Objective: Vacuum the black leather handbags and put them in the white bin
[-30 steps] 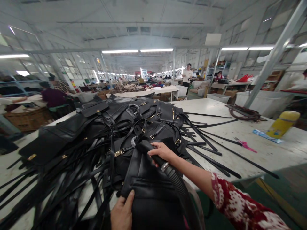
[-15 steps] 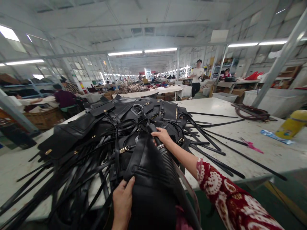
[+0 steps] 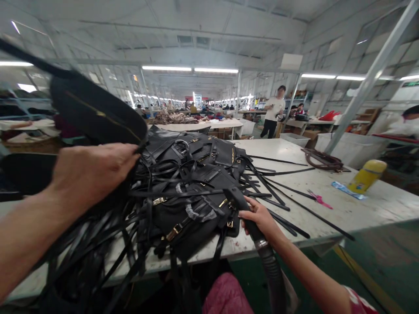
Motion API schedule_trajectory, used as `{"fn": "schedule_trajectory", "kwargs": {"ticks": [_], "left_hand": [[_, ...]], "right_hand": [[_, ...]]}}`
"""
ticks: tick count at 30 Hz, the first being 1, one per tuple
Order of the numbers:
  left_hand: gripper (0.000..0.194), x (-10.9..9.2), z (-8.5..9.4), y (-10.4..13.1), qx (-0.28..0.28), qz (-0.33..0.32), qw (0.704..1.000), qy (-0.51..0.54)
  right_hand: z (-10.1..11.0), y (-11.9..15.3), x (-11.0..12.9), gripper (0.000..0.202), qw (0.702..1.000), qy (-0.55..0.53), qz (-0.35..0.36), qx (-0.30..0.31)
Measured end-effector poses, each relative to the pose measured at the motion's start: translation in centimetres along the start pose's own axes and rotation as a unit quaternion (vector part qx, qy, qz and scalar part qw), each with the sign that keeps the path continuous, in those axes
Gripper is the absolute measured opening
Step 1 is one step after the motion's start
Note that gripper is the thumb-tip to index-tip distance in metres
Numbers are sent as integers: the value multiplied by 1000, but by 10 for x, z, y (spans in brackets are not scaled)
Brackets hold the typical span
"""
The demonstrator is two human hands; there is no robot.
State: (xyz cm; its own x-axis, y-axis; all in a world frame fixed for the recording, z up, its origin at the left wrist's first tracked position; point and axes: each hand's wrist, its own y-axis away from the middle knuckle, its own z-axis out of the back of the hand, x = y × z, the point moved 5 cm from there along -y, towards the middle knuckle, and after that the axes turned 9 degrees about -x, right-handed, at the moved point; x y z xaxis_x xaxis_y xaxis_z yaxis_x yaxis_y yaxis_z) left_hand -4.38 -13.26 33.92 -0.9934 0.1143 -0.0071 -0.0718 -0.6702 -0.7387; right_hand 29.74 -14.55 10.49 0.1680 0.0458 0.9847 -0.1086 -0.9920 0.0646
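My left hand [image 3: 94,168] is closed on the edge of a black bag [image 3: 94,111], lifted at the left of the view and blurred by motion. A gold zip line runs along this bag. My right hand [image 3: 258,218] is wrapped round the black handle of a vacuum hose [image 3: 245,209], which has a metal clamp and a ribbed tube running down toward me. Its tip sits just over a pile of black bags [image 3: 203,196] with gold buckles. Some of their handles are wrapped in clear plastic. Long black straps [image 3: 108,244] hang off the table's front edge.
The white table [image 3: 281,152] carries pink-handled scissors [image 3: 321,200], a blue-and-white packet [image 3: 348,190], a yellow bottle [image 3: 366,176] and a coil of brown straps [image 3: 322,159] at the right. Loose strap ends spread rightward. A person [image 3: 274,111] stands beyond the table.
My left hand has swung the black bag from in front of me up and to the left. My right hand and the hose have shifted right and lower, uncovering another bag with plastic-wrapped handles.
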Motion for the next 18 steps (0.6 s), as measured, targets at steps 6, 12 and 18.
{"fn": "schedule_trajectory", "kwargs": {"ticks": [6, 12, 18], "left_hand": [[20, -85, -121, 138, 189, -267, 944, -34], [34, -114, -196, 242, 196, -235, 951, 28], [31, -98, -188, 243, 169, -259, 949, 61]], "right_hand": [[23, 61, -30, 76, 998, 28, -50, -40], [31, 87, -30, 72, 996, 71, -52, -22], [2, 48, -17, 67, 995, 69, -54, 49]]}}
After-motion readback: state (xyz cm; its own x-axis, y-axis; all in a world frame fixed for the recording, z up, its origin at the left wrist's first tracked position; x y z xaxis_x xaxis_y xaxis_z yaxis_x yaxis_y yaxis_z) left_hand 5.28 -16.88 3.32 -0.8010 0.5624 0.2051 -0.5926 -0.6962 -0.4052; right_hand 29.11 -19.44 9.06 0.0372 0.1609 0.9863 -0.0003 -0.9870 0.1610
